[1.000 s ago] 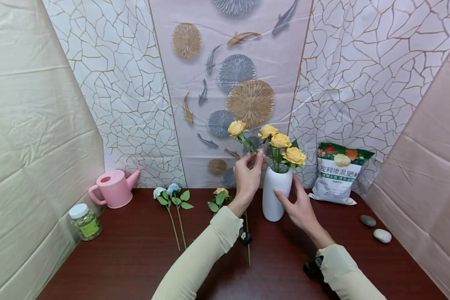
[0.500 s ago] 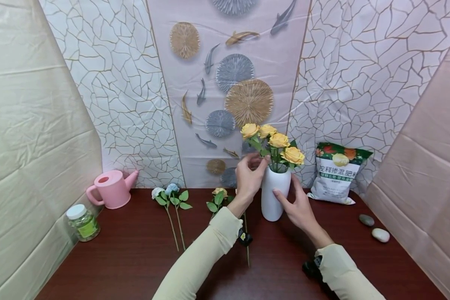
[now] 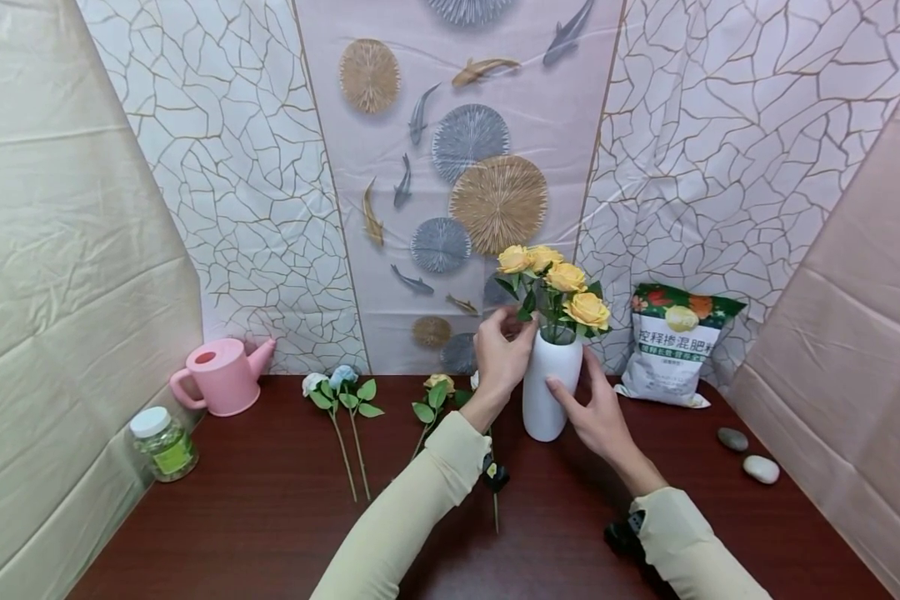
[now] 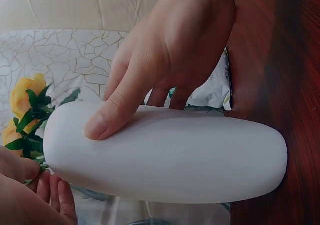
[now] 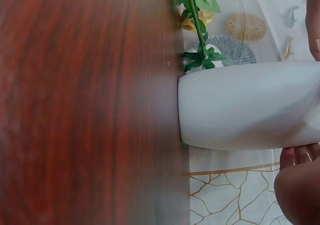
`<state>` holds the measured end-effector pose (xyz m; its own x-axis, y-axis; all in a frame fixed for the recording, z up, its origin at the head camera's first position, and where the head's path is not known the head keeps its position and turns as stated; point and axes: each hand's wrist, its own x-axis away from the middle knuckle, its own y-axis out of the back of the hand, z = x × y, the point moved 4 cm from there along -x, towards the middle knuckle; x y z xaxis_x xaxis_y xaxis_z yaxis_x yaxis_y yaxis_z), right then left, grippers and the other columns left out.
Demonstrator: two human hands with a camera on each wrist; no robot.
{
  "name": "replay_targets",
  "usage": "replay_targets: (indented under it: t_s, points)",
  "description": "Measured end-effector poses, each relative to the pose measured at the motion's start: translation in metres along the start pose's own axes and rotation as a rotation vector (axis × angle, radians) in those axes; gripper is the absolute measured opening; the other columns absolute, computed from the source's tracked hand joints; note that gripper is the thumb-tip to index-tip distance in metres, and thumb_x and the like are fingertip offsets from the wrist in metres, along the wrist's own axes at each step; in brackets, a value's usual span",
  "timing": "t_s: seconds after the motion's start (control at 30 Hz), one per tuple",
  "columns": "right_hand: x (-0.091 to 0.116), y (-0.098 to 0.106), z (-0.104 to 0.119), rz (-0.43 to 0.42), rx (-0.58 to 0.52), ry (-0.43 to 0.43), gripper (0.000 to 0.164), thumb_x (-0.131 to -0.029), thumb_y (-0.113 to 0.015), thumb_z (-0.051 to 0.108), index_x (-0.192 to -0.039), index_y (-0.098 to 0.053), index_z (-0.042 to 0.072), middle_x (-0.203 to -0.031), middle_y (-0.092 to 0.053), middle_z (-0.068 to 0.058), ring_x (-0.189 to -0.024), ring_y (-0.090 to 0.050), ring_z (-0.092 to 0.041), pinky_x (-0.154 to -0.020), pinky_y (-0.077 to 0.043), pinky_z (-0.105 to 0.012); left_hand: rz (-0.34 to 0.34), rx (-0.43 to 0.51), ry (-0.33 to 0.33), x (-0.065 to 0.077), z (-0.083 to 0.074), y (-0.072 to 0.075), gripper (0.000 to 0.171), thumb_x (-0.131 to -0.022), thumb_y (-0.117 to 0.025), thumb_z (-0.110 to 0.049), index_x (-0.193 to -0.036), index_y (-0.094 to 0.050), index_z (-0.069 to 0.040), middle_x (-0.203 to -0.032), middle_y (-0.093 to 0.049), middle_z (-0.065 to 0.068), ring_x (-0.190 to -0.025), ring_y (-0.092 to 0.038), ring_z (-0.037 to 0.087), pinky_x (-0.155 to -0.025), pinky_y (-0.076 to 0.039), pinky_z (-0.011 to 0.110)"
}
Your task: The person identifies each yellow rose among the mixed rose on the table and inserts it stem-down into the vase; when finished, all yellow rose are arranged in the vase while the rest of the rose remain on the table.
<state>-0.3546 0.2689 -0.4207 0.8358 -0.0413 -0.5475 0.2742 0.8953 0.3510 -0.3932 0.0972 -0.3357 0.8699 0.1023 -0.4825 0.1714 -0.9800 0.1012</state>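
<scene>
A white vase (image 3: 546, 392) stands upright on the dark red table, several yellow roses (image 3: 587, 310) rising from its mouth. My right hand (image 3: 602, 417) holds the vase from the right, thumb across its front and fingers round the far side. At the left of the mouth, my left hand (image 3: 499, 354) pinches the green stem of the leftmost yellow rose (image 3: 514, 259). In the left wrist view the left fingertips (image 4: 44, 177) touch the rim beside the stem. Whether the stem's lower end is inside the vase cannot be seen.
Left of the vase lie a yellow rose (image 3: 440, 383), partly behind my arm, and two pale flowers (image 3: 343, 377). A pink watering can (image 3: 227, 379) and a green-filled jar (image 3: 167, 450) stand far left. Right are a fertilizer bag (image 3: 671, 350) and two pebbles (image 3: 761, 469).
My left hand has moved slightly right with its rose, bringing the bloom close against the other yellow roses. The right hand stays on the vase, which stands where it was.
</scene>
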Motion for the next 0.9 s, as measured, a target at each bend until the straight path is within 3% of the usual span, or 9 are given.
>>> replay_targets:
  t_s: [0.43,0.6,0.9]
  points:
    - [0.000,-0.001,0.001,0.000,0.012,-0.008,0.079,-0.095,-0.070,0.036,-0.158,-0.022,0.034,-0.161,-0.035,-0.002,-0.146,-0.038,-0.021,-0.118,-0.035,-0.052,0.078,0.018,0.075,-0.001,0.006,-0.004,0.023,-0.091,-0.074,-0.039,-0.108,-0.075,-0.024,-0.095,-0.075,-0.005,-0.089,-0.070,0.007,-0.076,-0.060,0.029]
    - [0.001,0.000,0.000,-0.008,0.015,-0.009,0.079,-0.095,-0.070,0.036,-0.158,-0.022,0.037,-0.161,-0.035,-0.001,-0.146,-0.037,-0.021,-0.118,-0.035,-0.052,0.119,0.040,0.060,0.000,0.008,0.000,0.023,-0.090,-0.075,-0.038,-0.110,-0.075,-0.026,-0.096,-0.075,-0.008,-0.091,-0.070,0.008,-0.077,-0.060,0.030]
    - [0.002,0.001,0.000,-0.009,0.035,-0.023,0.081,-0.095,-0.070,0.037,-0.160,-0.022,0.029,-0.162,-0.033,-0.004,-0.148,-0.035,-0.023,-0.120,-0.032,-0.053,0.241,0.095,0.015,0.006,0.015,0.017,0.029,-0.092,-0.074,-0.038,-0.119,-0.072,-0.029,-0.107,-0.075,-0.011,-0.099,-0.070,0.006,-0.082,-0.060,0.028]
